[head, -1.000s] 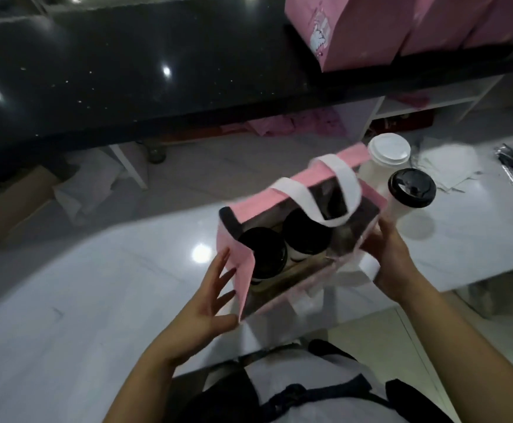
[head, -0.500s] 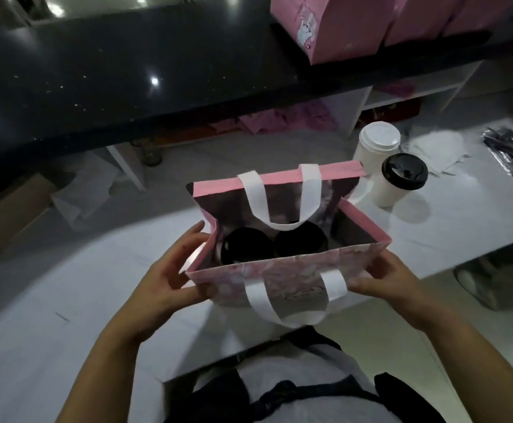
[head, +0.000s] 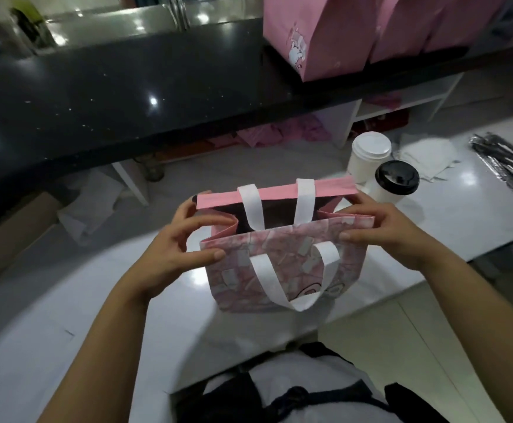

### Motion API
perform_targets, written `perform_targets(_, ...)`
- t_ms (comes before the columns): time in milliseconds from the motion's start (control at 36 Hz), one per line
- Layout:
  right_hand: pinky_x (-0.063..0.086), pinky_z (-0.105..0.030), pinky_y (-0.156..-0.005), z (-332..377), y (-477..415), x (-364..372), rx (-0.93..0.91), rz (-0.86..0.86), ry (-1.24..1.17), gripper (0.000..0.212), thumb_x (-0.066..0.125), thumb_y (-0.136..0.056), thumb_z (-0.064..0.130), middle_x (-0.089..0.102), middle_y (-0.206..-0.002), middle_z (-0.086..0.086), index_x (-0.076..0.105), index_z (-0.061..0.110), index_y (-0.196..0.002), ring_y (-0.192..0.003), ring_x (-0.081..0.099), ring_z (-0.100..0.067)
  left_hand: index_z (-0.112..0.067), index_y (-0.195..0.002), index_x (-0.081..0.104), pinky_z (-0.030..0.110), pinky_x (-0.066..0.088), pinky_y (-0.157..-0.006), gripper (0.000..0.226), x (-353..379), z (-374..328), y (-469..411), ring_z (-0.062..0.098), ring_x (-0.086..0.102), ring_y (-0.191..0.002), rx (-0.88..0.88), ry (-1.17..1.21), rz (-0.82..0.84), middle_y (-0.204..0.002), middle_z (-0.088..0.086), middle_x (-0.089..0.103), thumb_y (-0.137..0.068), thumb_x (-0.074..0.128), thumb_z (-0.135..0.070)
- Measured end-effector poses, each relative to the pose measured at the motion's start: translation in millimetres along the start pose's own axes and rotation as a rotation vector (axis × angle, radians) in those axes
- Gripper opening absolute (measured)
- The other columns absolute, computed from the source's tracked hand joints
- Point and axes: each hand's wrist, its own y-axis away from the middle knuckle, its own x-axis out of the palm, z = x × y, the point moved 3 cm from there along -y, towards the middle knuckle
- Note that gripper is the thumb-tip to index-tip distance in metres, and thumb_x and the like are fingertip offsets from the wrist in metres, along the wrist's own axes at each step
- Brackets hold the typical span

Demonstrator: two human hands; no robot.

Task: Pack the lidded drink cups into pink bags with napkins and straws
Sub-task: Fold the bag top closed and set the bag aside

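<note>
Pink bag (head: 282, 270) at frame centre on white table (head: 478, 215), left hand (head: 175, 242) and right hand (head: 392, 233) pinching its upper side edges, two lidded cups (head: 383, 166) upper right.

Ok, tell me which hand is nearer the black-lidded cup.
Right. The right hand pinches the pink bag at the end beside the black-lidded cup; the left hand pinches its opposite end.

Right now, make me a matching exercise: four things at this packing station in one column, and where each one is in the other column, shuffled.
1. handled pink bag
2. white-lidded cup
3. wrapped straws
4. row of pink bags

A. on the black counter
B. far right of the white table
C. pinched by left hand and right hand
D. just beyond the black-lidded cup

Pairs: 1-C, 2-D, 3-B, 4-A
</note>
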Motion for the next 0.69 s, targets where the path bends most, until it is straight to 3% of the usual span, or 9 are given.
perform_targets(56, 0.053, -0.030, -0.091, -1.6, -0.4, 1.7, -0.036, -0.021, -0.045, 0.029, 0.076, -0.077, 0.004, 0.051, -0.145, 0.005, 0.077, 0.006, -0.106, -0.129, 0.055, -0.018, -0.031, -0.106, 0.076, 0.048, 0.052, -0.101, 0.057, 1.1, 0.8, -1.1, 0.013, 0.044, -0.133, 0.014, 0.026, -0.035, -0.139, -0.017, 0.044, -0.059, 0.082, -0.063)
perform_targets(139, 0.054, -0.030, -0.090, -7.0, -1.1, 2.4, -0.044, -0.083, -0.055, 0.027, 0.072, -0.077, 0.003, 0.059, -0.135, -0.003, 0.075, -0.005, -0.102, -0.122, 0.060, -0.022, -0.028, -0.109, 0.077, 0.047, 0.054, -0.099, 0.051, 1.7, 3.7, -2.3, 0.014, 0.051, -0.126, 0.016, 0.039, -0.077, -0.131, -0.011, 0.052, -0.066, 0.080, -0.056)
perform_targets(278, 0.054, -0.024, -0.086, -15.6, -0.6, 4.5, -0.065, -0.169, -0.060, 0.027, 0.072, -0.075, -0.001, 0.061, -0.125, -0.014, 0.073, -0.005, -0.102, -0.110, 0.065, -0.018, -0.038, -0.118, 0.069, 0.045, 0.054, -0.099, 0.043, 3.1, 5.3, -0.4, 0.014, 0.053, -0.123, 0.029, -0.046, -0.116, -0.129, -0.010, 0.052, -0.077, 0.072, -0.051)
perform_targets(389, 0.054, -0.026, -0.087, -16.5, 1.7, 8.1, -0.095, -0.185, -0.073, 0.027, 0.072, -0.075, 0.004, 0.063, -0.120, -0.011, 0.074, -0.005, -0.101, -0.110, 0.065, -0.020, -0.040, -0.127, 0.062, 0.046, 0.054, -0.099, 0.040, 4.3, 2.1, 2.3, 0.013, 0.053, -0.123, 0.068, -0.123, -0.140, -0.131, -0.015, 0.052, -0.088, 0.068, -0.036)
perform_targets(500, 0.054, -0.025, -0.088, -11.5, 4.1, 12.1, -0.122, -0.201, -0.108, 0.028, 0.071, -0.076, 0.007, 0.067, -0.120, -0.007, 0.074, -0.001, -0.103, -0.110, 0.066, -0.019, -0.062, -0.135, 0.041, 0.013, 0.051, -0.090, 0.062, 8.3, -3.3, 6.5, -0.006, 0.046, -0.122, 0.118, -0.234, -0.071, -0.130, -0.035, 0.043, -0.095, 0.061, -0.020)
perform_targets(556, 0.054, -0.024, -0.087, -12.6, 4.6, 13.0, -0.118, -0.196, -0.125, 0.026, 0.069, -0.081, -0.003, 0.069, -0.120, -0.008, 0.074, 0.002, -0.106, -0.110, 0.067, -0.019, -0.068, -0.136, 0.032, 0.008, 0.049, -0.086, 0.075, 10.0, -6.8, 8.0, -0.008, 0.044, -0.122, 0.115, -0.290, -0.008, -0.129, -0.035, 0.042, -0.098, 0.056, -0.008)
perform_targets(694, 0.053, -0.024, -0.088, -17.7, 3.2, 11.2, -0.113, -0.214, -0.104, 0.029, 0.067, -0.084, -0.008, 0.072, -0.111, -0.007, 0.073, 0.005, -0.109, -0.105, 0.068, -0.017, -0.067, -0.136, 0.034, 0.034, 0.056, -0.094, 0.079, 10.9, -24.6, 3.6, 0.010, 0.041, -0.127, 0.144, -0.455, 0.063, -0.133, -0.022, 0.037, -0.096, 0.053, -0.001)
